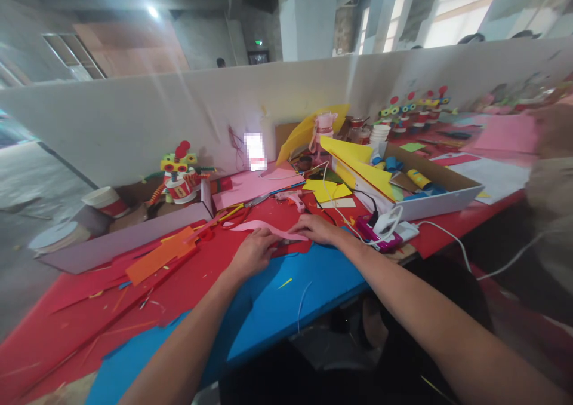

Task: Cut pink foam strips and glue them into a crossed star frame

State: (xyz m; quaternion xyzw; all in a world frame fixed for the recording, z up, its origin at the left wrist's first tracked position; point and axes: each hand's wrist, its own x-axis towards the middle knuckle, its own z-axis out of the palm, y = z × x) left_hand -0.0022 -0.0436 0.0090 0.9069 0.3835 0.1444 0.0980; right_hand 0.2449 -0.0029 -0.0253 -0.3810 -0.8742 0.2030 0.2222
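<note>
A wavy pink paper strip [249,226] lies low over the red and blue table covering, running from left to right between my hands. My left hand [256,251] has its fingers closed on the middle of the strip. At the strip's right end, the bent fingers of my right hand [317,229] press together on the paper. Just beyond them rests a pink glue gun [290,198]. Scissors with red handles [207,233] lie to the left, partly among paper scraps.
Orange paper [162,255] lies on the left, before a box holding a paper-cup robot [178,184]. To the right stand a purple power strip [379,233] with white cables and an open box [441,199] of coloured tubes. A lit phone [254,148] leans against the partition.
</note>
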